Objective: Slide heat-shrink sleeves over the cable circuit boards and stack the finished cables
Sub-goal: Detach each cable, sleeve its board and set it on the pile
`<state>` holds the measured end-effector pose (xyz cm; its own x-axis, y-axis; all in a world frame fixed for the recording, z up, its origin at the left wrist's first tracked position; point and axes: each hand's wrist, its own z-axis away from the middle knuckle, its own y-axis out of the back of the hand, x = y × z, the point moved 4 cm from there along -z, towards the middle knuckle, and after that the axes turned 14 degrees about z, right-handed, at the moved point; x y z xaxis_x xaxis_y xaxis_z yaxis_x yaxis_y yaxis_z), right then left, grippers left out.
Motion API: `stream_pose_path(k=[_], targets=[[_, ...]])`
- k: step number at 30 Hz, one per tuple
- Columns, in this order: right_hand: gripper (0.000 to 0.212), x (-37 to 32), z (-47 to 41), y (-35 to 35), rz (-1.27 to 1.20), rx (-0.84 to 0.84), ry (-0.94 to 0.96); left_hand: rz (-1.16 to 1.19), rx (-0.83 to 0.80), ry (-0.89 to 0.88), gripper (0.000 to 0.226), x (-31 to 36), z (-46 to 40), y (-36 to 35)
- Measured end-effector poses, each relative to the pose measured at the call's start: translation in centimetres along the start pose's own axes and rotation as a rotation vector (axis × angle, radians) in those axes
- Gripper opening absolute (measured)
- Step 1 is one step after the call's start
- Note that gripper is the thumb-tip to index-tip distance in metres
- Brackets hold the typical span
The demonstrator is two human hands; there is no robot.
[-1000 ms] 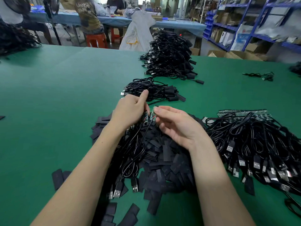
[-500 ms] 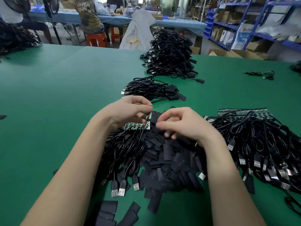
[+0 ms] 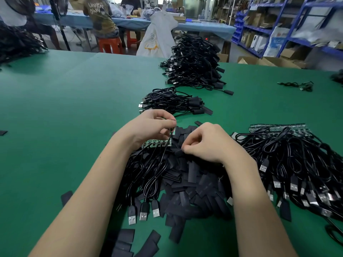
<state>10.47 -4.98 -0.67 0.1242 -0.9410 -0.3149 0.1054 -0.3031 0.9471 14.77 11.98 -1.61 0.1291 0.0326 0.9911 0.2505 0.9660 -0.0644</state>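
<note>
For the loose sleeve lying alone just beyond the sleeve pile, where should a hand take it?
Judging from its pose, pinch the loose sleeve across its narrow width at the right end, coming down from above. It lies flat on the green table, apart from the sleeve pile, so nothing crowds the fingers.

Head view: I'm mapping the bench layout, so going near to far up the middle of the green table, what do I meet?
Loose heat-shrink sleeves → the two hands, left hand and right hand → small stack of finished cables → large pile of finished cables.
</note>
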Motion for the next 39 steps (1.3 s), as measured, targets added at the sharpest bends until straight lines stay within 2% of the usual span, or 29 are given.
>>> stream_pose_path(k=[3, 6, 9, 12, 15, 21, 30, 34, 39], targets=[[0.011, 0.5, 0.0, 0.6, -0.100, 0.086, 0.031, 0.002, -0.012, 0.000, 0.008, 0.1, 0.0, -0.2], [0.011, 1.8, -0.1, 1.2, -0.252, 0.208, -0.026, 0.008, -0.025, -0.002, 0.008, 0.2, 0.1, -0.2], [0.012, 2.5, -0.2, 1.2, -0.575, 0.307, -0.141, 0.003, -0.037, -0.007, 0.008, 0.2, 0.2, -0.5], [0.004, 1.7, -0.2, 0.4, -0.897, 0.195, -0.144, 0.067, -0.091, -0.003, 0.008, 0.1, 0.3, -1.3], [0.004, 1.1, 0.0, 0.0, -0.964, 0.084, -0.094, 0.058, -0.112, -0.021, 0.009, 0.0, 0.2, -1.7], [0.003, 1.3, 0.0, -0.7, -1.137, -0.029, -0.211, 0.028, -0.140, -0.059, 0.007, 0.1, 0.3, -2.2], [0.016, 1.9, 0.0, -1.2, -1.190, -0.095, -0.211, 0.010, -0.148, -0.081, 0.005, 0.4, 0.6, -2.6], [0.013, 2.1, 0.0, -1.1, -1.175, -0.070, -0.207, 0.010, -0.150, -0.079, 0.005, 0.3, 0.5, -2.6], [0.007, 2.3, -0.3, -0.8, -0.918, 0.061, -0.239, 0.008, -0.164, -0.075, 0.005, 0.3, 0.5, -2.7]])
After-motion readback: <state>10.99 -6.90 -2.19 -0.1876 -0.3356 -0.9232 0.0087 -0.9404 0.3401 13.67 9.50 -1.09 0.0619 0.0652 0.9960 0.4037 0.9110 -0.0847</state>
